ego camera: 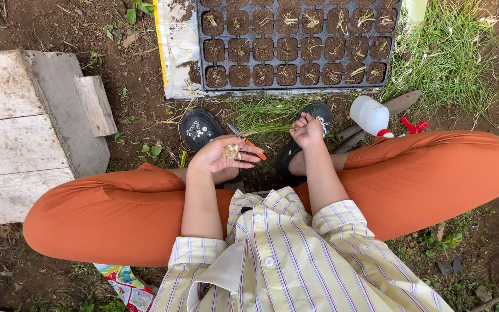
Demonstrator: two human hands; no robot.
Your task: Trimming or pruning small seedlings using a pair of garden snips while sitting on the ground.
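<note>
My left hand (pixel 222 155) lies palm up above my knees, cupping a small bunch of seedlings (pixel 232 151) with pale roots; their green blades stretch right. An orange-handled tool (pixel 255 151) rests across its fingers. My right hand (pixel 307 130) pinches the green tops of the seedlings (pixel 270 128) between thumb and fingers. Ahead lies a black seedling tray (pixel 298 46), its cells filled with soil and small sprouts.
A weathered wooden platform (pixel 24 133) stands at the left. A white spray bottle (pixel 371 115) with red trigger lies right of my black shoes (pixel 198 128). Loose green seedlings (pixel 261 107) lie before the tray. Grass grows at the upper right. A colourful wrapper (pixel 125 286) lies below.
</note>
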